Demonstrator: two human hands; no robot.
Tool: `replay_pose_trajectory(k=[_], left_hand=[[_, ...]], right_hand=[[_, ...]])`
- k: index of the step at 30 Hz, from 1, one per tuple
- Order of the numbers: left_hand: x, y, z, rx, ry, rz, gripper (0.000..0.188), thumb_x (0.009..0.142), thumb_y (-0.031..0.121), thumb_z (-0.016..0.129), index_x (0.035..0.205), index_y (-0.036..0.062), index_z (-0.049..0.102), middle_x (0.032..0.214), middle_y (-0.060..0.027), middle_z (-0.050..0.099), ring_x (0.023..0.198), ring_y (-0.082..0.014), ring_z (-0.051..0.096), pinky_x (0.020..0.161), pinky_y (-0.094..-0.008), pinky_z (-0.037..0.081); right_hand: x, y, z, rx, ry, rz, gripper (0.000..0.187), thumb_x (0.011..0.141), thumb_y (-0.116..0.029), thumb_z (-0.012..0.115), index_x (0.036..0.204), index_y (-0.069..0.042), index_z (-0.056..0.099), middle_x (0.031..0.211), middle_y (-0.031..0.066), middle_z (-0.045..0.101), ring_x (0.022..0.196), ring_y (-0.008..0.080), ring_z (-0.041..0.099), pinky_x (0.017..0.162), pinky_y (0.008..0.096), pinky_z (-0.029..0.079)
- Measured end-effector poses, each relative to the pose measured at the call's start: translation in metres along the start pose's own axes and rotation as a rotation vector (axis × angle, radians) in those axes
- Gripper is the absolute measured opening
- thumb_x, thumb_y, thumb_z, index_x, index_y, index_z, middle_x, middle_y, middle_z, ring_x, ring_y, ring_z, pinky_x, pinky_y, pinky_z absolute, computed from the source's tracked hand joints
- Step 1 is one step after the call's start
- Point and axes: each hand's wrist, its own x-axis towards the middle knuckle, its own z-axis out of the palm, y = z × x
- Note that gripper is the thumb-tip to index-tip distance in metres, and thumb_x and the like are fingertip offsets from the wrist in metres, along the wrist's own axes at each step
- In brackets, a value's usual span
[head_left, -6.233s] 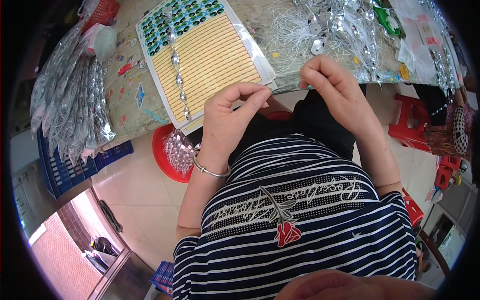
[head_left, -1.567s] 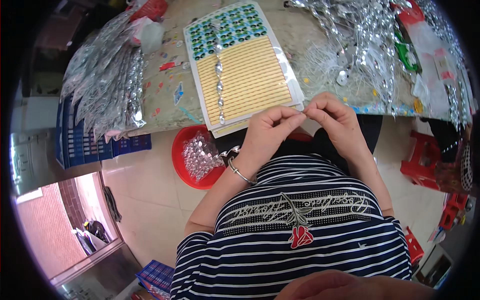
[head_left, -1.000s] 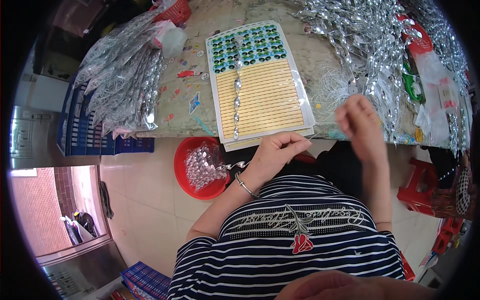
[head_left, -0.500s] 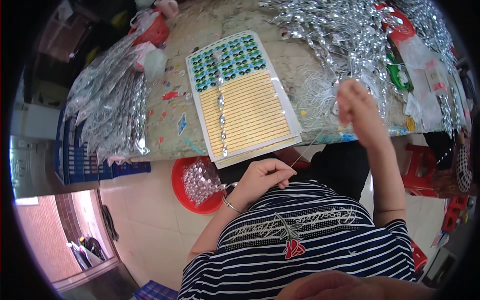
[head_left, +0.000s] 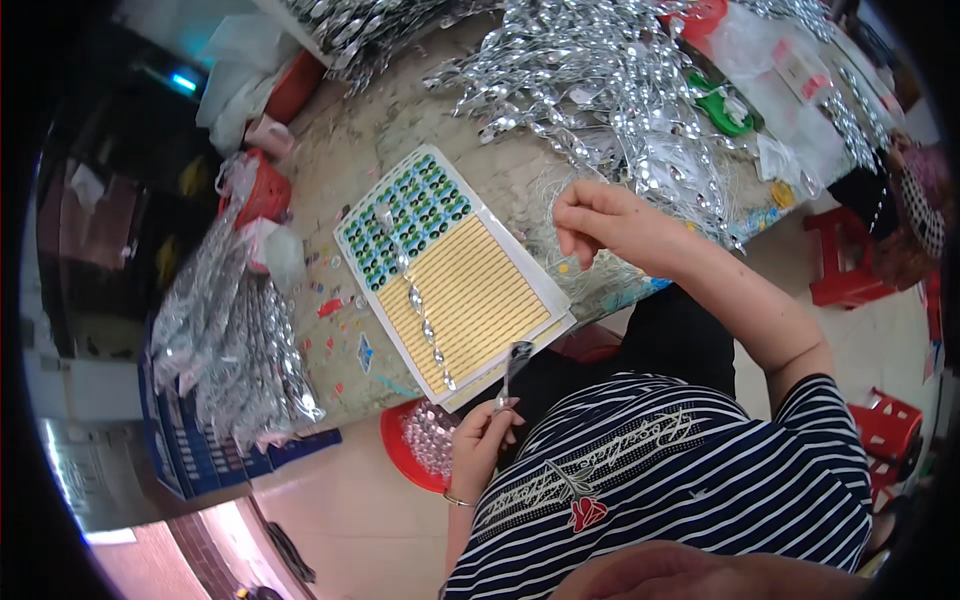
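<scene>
My left hand (head_left: 482, 440) is closed in front of my body, below the table's near edge. Thumb and fingers pinch a short, shiny silver bead strip (head_left: 517, 362) that sticks up, its top end dark and glossy. My right hand (head_left: 605, 222) hovers over the table to the right of a sheet stack, fingers curled and pointing down; whatever is in them, if anything, is too small to make out. Thin white threads (head_left: 655, 165) lie beyond and beside it. On the patterned sheets (head_left: 480, 300), green and blue above and yellow below, rests a strand of silver beads (head_left: 427, 328).
Heaped silver bead strands (head_left: 590, 70) cover the far right of the table. Bagged silver strands (head_left: 235, 360) hang over its left edge by a blue crate (head_left: 180, 450). A red basin (head_left: 405, 455) of clear beads stands below. A red stool (head_left: 845, 260) is at right.
My view has turned and shifted. My right hand has moved left, nearer the sheets. The silver strip now stands up from my left hand, where a thin thread showed before.
</scene>
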Motion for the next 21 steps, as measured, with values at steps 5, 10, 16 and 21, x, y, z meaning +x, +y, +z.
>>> replay_pose_trajectory(k=[5, 10, 16, 21], left_hand=[[0.031, 0.022, -0.014, 0.023, 0.422, 0.226, 0.017, 0.093, 0.014, 0.051, 0.094, -0.0002, 0.061, 0.064, 0.0037, 0.052, 0.052, -0.001, 0.039, 0.046, -0.0146, 0.027], [0.085, 0.048, -0.062, 0.13, 0.611, 0.302, 0.017, 0.094, 0.018, 0.052, 0.086, 0.0048, 0.06, 0.059, 0.0078, 0.04, 0.052, -0.0009, 0.032, 0.046, -0.0172, 0.023], [0.142, 0.052, -0.102, 0.423, 0.598, 0.437, 0.025, 0.094, 0.018, 0.049, 0.107, -0.0026, 0.054, 0.076, 0.0006, 0.05, 0.064, -0.0059, 0.042, 0.056, -0.0218, 0.035], [0.154, 0.041, -0.1, 0.54, 0.553, 0.484, 0.039, 0.093, 0.014, 0.048, 0.125, -0.0071, 0.045, 0.103, -0.0108, 0.057, 0.085, -0.0154, 0.052, 0.076, -0.0269, 0.043]], right_hand=[[0.005, 0.004, -0.003, -0.151, -0.025, 0.039, 0.022, 0.096, -0.019, 0.047, 0.103, 0.0, 0.054, 0.085, 0.0049, 0.063, 0.072, 0.0081, 0.058, 0.069, 0.0236, 0.049], [0.007, 0.009, -0.023, -0.219, 0.052, 0.012, 0.024, 0.095, -0.02, 0.048, 0.107, 0.0, 0.054, 0.088, 0.0043, 0.062, 0.078, 0.009, 0.058, 0.072, 0.0244, 0.049], [0.006, -0.002, -0.07, -0.313, 0.317, -0.072, 0.025, 0.094, -0.02, 0.049, 0.109, 0.0, 0.054, 0.093, 0.0042, 0.062, 0.079, 0.0093, 0.058, 0.072, 0.025, 0.049], [0.034, -0.005, -0.116, -0.347, 0.521, -0.12, 0.028, 0.093, -0.022, 0.051, 0.108, 0.001, 0.055, 0.094, 0.0038, 0.061, 0.079, 0.0095, 0.057, 0.072, 0.0256, 0.049]])
